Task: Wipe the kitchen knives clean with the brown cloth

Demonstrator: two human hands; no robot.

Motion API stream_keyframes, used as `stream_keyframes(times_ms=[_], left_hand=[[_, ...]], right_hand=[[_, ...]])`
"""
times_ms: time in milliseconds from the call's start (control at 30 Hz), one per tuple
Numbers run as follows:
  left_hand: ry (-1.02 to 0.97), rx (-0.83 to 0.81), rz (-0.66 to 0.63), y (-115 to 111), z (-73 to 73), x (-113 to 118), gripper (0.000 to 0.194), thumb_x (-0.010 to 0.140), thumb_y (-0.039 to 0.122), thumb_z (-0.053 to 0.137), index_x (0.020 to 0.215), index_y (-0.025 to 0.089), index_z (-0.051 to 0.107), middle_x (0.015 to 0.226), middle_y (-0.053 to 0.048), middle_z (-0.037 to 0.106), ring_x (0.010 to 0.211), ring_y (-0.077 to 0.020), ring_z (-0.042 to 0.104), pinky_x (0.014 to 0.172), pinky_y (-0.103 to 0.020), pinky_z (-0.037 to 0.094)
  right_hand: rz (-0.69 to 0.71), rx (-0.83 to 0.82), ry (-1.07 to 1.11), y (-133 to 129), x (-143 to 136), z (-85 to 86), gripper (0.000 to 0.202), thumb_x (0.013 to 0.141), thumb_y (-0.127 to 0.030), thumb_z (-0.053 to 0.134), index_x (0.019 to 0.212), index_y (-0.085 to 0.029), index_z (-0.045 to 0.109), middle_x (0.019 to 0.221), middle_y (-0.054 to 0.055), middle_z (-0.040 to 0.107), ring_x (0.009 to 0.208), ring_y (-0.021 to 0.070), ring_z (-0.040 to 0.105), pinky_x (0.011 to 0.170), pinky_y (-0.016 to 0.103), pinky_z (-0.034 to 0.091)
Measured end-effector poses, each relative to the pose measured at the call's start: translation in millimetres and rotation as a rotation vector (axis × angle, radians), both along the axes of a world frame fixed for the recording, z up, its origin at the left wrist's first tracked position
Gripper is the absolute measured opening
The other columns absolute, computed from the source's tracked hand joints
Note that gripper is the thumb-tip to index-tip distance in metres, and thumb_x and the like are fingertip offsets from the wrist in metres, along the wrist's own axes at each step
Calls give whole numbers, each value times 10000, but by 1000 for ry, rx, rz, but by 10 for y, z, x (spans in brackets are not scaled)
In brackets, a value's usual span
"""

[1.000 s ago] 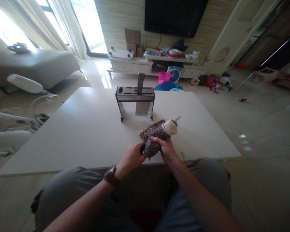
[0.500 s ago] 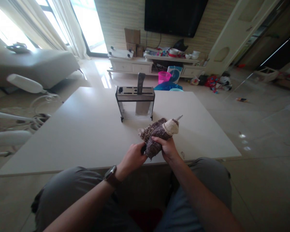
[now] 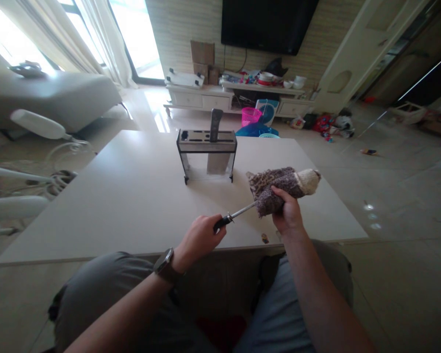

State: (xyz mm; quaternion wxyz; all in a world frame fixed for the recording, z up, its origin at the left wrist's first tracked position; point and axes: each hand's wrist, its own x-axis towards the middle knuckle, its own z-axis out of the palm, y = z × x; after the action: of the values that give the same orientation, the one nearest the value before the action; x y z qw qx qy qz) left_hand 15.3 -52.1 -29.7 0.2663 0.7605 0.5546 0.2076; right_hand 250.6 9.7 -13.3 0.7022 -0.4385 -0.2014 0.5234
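Note:
My left hand [image 3: 206, 234] grips the black handle of a sharpening steel [image 3: 243, 211], a thin metal rod with a small guard. The far part of the rod is hidden inside a brown and cream cloth [image 3: 281, 189]. Wrapped around that cloth is my right hand [image 3: 288, 213], thumb on top. Both hands are above the near right part of the white table [image 3: 139, 215]. Beyond them stands a knife block [image 3: 206, 142] with a metal top and clear sides. One broad-bladed knife with a dark handle [image 3: 215, 125] sits upright in it.
A small sticker-like patch [image 3: 265, 238] shows at the table's near edge. White chairs [image 3: 38, 125] stand to the left. Behind the table are a pink basket [image 3: 250, 116], a low cabinet [image 3: 191, 99] with clutter, and a wall television [image 3: 268, 24].
My right hand has moved right with the cloth, along the rod away from the handle. More of the rod shows near the guard, while its tip is now hidden. My left hand stays nearly in place.

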Motion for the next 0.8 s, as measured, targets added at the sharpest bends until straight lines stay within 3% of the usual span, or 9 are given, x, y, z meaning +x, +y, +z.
stream_keyframes(times_ms=[133, 267, 400, 533, 800], left_hand=[[16, 9, 20, 13, -24, -28, 196, 882, 249, 545, 698, 200, 594, 576, -2, 539, 518, -127, 320, 577, -290, 231], [15, 9, 26, 20, -55, -22, 204, 886, 252, 545, 700, 195, 608, 589, -16, 581, 519, -122, 345, 573, -283, 241], [-58, -12, 15, 20, -107, 0, 131, 868, 238, 583, 778, 183, 661, 682, -60, 688, 569, -138, 504, 579, -262, 293], [-120, -47, 0, 25, -122, -16, 106, 835, 195, 616, 876, 170, 711, 821, -103, 763, 698, -186, 653, 619, -252, 366], [-132, -35, -11, 13, -104, -6, 106, 824, 174, 612, 860, 160, 710, 726, -64, 724, 566, -131, 514, 589, -244, 342]], right_hand=[[-8, -11, 63, -31, -122, -19, 391, 575, -179, 850, 943, -194, 719, 966, 13, 783, 884, 188, 715, 852, 343, 602], [47, -23, -6, -121, -323, -82, 371, 571, -209, 868, 908, -188, 716, 953, 24, 789, 876, 212, 725, 854, 375, 601], [225, -63, -80, -279, -610, -259, 395, 549, -218, 897, 909, -188, 738, 934, 20, 796, 914, 237, 736, 921, 412, 582], [271, -71, -138, -371, -789, -404, 406, 563, -252, 904, 936, -188, 757, 985, 33, 804, 972, 249, 734, 961, 415, 562], [280, -76, -123, -353, -748, -366, 415, 548, -239, 902, 933, -189, 756, 948, 27, 804, 949, 239, 735, 934, 399, 564]])
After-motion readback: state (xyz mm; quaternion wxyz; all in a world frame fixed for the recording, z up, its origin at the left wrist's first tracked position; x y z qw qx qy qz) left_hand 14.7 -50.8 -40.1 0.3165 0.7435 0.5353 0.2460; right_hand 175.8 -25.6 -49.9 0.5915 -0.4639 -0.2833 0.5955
